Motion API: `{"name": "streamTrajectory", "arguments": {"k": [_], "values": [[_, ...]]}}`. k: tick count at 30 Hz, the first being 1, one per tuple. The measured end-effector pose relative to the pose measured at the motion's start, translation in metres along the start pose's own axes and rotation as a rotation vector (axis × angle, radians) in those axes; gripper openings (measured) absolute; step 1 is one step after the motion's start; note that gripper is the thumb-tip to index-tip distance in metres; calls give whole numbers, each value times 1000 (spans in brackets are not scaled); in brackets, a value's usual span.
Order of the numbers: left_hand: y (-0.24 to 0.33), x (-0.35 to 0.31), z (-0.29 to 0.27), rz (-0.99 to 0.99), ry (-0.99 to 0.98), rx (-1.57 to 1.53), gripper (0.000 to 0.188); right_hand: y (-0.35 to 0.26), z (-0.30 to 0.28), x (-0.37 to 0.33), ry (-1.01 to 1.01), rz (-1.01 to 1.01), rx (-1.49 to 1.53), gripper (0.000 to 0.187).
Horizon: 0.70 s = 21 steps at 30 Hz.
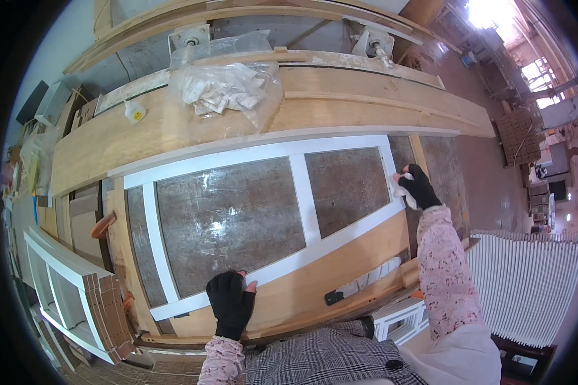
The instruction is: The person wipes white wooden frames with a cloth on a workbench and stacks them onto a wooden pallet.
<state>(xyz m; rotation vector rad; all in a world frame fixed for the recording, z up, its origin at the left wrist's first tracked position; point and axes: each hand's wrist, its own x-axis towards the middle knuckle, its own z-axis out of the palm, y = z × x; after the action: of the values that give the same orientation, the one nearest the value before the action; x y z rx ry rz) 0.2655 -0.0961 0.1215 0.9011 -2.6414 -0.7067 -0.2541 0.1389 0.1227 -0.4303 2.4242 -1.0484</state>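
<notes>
A white-painted wooden frame [306, 199] with two inner crossbars lies flat on the workbench [237, 218]. My left hand [230, 305], in a black fingerless glove, is curled over its near rail, left of the middle. At the right end, my right hand [420, 187], gloved the same way, is closed around a crumpled white cloth [407, 197] pressed against the frame's end piece. A tool with a black end [334, 297] and a pale, streaked body lies on the wooden board along the near side.
Behind the frame, a clear plastic bag of white rags [228, 93] and a small white bottle [135, 111] sit on a wooden plank. Stacked white frames [64, 276] stand at left, near an orange handle [103, 224]. White slatted pieces [523, 282] are stacked at right.
</notes>
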Motion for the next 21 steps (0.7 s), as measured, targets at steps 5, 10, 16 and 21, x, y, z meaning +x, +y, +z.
{"name": "streamTrajectory", "arguments": {"k": [5, 10, 16, 21], "values": [[2, -1, -1, -6, 25, 11, 31, 43, 20, -50, 90, -372, -336, 44], [2, 0, 3, -4, 34, 9, 30, 56, 21, -40, 202, -339, -299, 34], [4, -4, 1, -14, 50, -6, 29, 54, 16, -40, 304, -189, -161, 26], [3, -6, 0, -14, 74, -5, 29, 67, 11, -49, 98, -212, -113, 26]]}}
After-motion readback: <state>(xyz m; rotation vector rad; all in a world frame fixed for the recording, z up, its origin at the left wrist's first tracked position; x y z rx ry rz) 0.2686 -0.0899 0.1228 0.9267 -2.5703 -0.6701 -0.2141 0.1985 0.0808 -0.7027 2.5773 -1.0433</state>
